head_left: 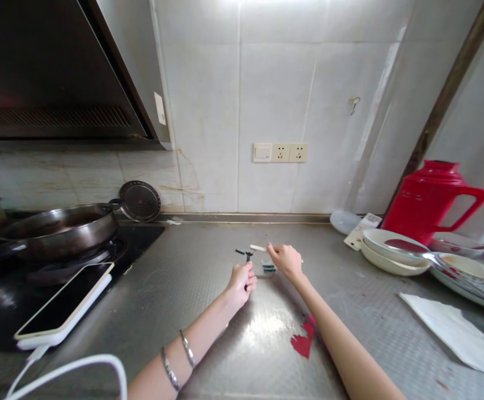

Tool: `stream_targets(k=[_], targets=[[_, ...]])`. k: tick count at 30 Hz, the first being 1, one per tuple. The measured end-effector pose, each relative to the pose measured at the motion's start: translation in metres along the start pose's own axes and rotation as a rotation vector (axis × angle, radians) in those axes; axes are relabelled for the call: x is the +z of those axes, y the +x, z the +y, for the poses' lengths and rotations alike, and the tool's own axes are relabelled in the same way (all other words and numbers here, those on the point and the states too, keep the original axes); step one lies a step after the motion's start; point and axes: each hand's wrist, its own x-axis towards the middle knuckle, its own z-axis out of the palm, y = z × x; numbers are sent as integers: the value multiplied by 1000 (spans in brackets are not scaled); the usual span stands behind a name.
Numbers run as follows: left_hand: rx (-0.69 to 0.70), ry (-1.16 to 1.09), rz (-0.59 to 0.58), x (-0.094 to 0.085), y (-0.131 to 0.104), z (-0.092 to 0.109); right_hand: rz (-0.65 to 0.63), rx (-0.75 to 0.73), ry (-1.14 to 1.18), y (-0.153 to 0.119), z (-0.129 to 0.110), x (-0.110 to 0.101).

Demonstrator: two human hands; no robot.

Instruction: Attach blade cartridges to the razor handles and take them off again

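My left hand (240, 284) is closed around a black razor handle (249, 256), its small forked end pointing up and away from me. Just beyond that end lies a thin dark green bar (240, 251) that looks like a blade cartridge. To the right, my right hand (285, 259) grips a slim white stick (258, 248), which pokes out to the left of the thumb; its kind I cannot make out. Between the hands, on the counter, sits a small clear tray (268, 268) with several dark green pieces in it.
A red heart-shaped patch (304, 338) is on the steel counter (200, 266) near my right forearm. Leftward are a phone (66, 303) with a white cable and a pan (62, 225) on the stove. Stacked bowls (394, 253), a red thermos (429, 200) and a white napkin (454, 330) stand right.
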Motion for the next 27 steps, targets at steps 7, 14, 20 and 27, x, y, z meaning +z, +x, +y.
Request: stream_targets(k=[7, 14, 20, 27], targets=[[81, 65, -10, 1, 0, 1, 12, 34, 19, 4, 9, 7], [331, 197, 11, -4, 5, 3, 13, 29, 343, 17, 24, 1], [475, 214, 29, -12, 10, 14, 45, -72, 521, 17, 15, -9], [506, 174, 43, -13, 10, 18, -102, -107, 225, 2, -3, -20]])
